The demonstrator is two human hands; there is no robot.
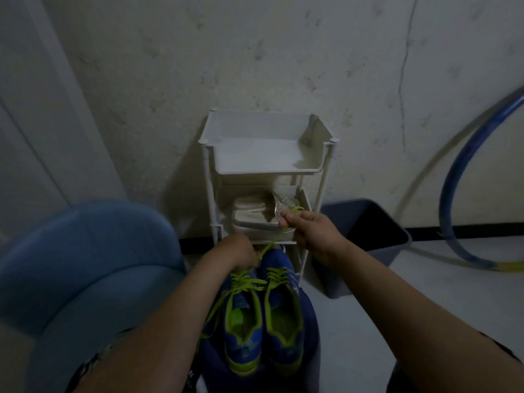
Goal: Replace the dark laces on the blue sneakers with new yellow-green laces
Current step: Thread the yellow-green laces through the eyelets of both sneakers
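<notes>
Two blue sneakers with yellow-green lining stand side by side below me, toes pointing away: the left sneaker (242, 327) and the right sneaker (283, 316). Both carry yellow-green laces (246, 282) across their eyelets. My left hand (238, 255) rests on the toe end of the left sneaker, fingers curled down over the lacing; what they hold is hidden. My right hand (309, 234) is raised above and right of the shoes and pinches one yellow-green lace end, which runs taut down to the left sneaker. Another lace end trails down the left sneaker's left side.
A white tiered rack (266, 165) stands against the wall just beyond the shoes, with pale sandals (255, 217) on its lower shelf. A blue stool (85, 265) is at my left, a dark bin (365, 236) at the right, and a blue hoop (453, 180) leans on the wall.
</notes>
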